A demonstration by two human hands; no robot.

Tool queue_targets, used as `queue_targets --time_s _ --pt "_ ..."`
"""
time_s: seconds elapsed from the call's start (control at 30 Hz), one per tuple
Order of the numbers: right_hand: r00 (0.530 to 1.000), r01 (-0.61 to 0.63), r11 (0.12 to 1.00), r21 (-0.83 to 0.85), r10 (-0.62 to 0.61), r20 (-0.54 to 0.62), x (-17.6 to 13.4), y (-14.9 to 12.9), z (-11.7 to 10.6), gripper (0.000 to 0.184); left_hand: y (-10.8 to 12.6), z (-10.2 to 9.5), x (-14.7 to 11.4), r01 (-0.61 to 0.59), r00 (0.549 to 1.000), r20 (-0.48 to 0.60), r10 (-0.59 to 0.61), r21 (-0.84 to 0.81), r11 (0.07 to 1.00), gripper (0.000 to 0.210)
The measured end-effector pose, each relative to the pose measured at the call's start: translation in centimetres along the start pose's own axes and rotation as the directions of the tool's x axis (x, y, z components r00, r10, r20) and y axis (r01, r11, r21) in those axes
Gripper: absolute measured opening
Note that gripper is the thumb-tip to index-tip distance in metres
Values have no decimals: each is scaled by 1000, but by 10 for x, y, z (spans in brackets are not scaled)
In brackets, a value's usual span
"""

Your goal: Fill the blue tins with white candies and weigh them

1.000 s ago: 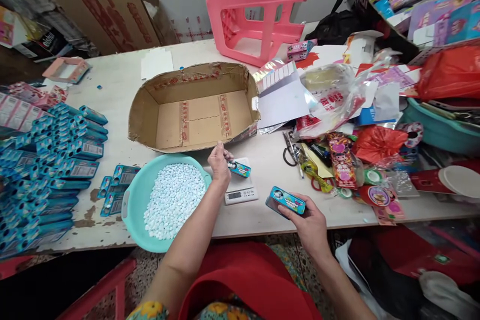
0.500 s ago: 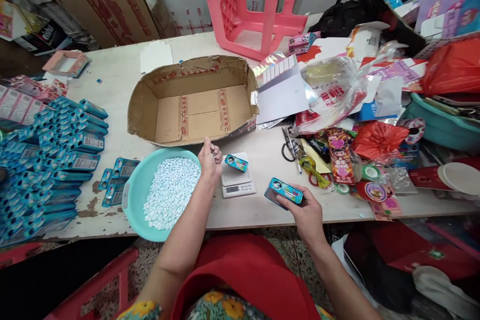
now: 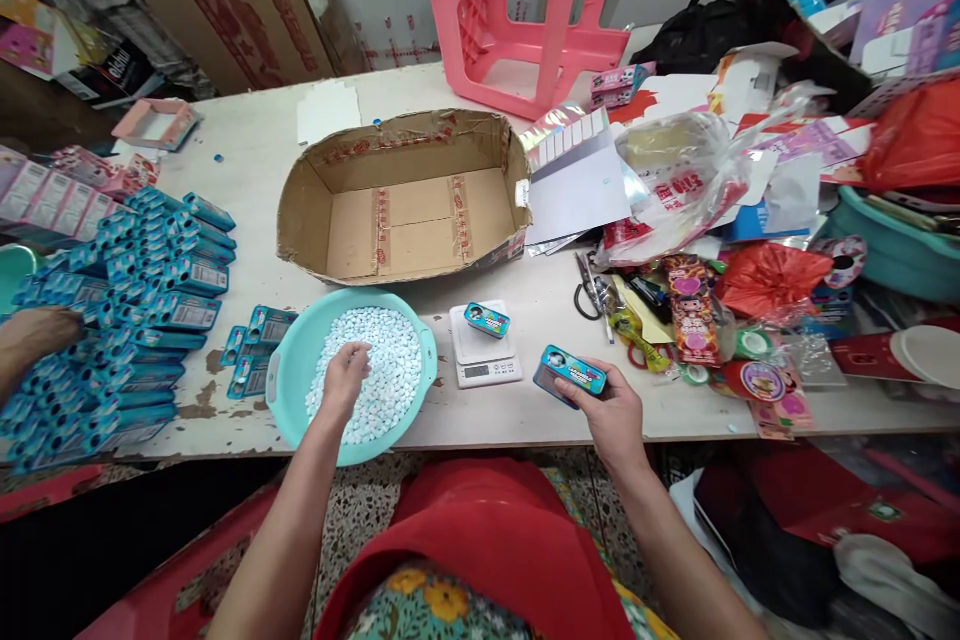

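My left hand (image 3: 346,378) is over the turquoise bowl (image 3: 427,360), just above or at the surface of the small white candies (image 3: 390,370). Its fingers are curled together, and whatever they may hold is hidden. My right hand (image 3: 613,410) grips a small blue candy tin (image 3: 570,375) with a printed lid, tilted above the table's front edge. Between my hands stands a white digital scale (image 3: 491,373). On its plate rests another blue candy tin (image 3: 486,319).
A low-cut cardboard box (image 3: 420,265) lies behind the bowl. Stacked blue tins (image 3: 165,290) fill the left side, where another person's hand (image 3: 37,335) reaches in. Scissors (image 3: 589,290), bags and packaging clutter the right. A pink stool (image 3: 551,40) stands at the back.
My left hand has moved left and down, from beside the scale to over the candies in the bowl. The other person's hand has appeared at the left. My right hand still holds its tin.
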State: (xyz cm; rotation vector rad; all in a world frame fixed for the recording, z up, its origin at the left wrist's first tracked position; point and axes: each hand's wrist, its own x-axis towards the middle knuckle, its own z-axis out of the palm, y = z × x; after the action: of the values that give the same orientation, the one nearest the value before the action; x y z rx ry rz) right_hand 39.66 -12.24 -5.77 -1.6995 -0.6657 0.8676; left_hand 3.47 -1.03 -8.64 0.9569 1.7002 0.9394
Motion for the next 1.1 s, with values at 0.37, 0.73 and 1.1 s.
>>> queue_targets --time_s 0.37,0.73,1.1 --pt "1000 11 998 -57 -9 27 -13 -3 17 50 68 133 -7 -515 742 492 455 -16 857 38" --pt "979 145 987 -64 -134 153 19 16 106 47 108 4 12 -502 864 127 487 174 847 41" --pt "951 292 951 -100 -278 133 20 31 115 60 67 -162 198 52 882 -357 308 721 691 32"
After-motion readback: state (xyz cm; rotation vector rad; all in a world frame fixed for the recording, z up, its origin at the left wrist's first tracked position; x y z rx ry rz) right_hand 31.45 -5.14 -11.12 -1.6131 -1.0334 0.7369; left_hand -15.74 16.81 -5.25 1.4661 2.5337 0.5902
